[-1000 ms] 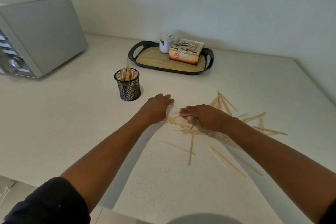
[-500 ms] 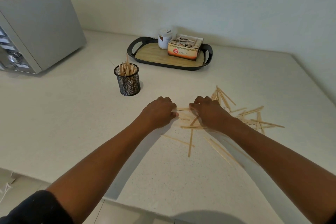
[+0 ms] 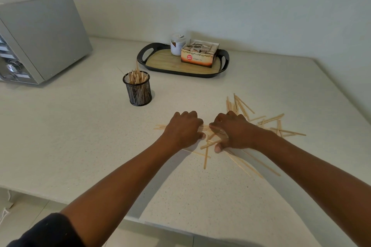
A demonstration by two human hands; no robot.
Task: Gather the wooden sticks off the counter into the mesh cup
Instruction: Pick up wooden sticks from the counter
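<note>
Counter (image 3: 80, 136), scattered sticks (image 3: 271, 120), tray (image 3: 181, 73) behind

counter (image 3: 80, 146): mesh cup (image 3: 138, 91) stood left of centre, sticks held upright in it | tray (image 3: 160, 62) set behind cup — jar (image 3: 177, 44) and box (image 3: 198, 54) on it | microwave (image 3: 40, 40) placed far left | loose sticks (image 3: 269, 120) scattered right of cup — both hands (image 3: 183, 130) laid on the heap's left part
</note>
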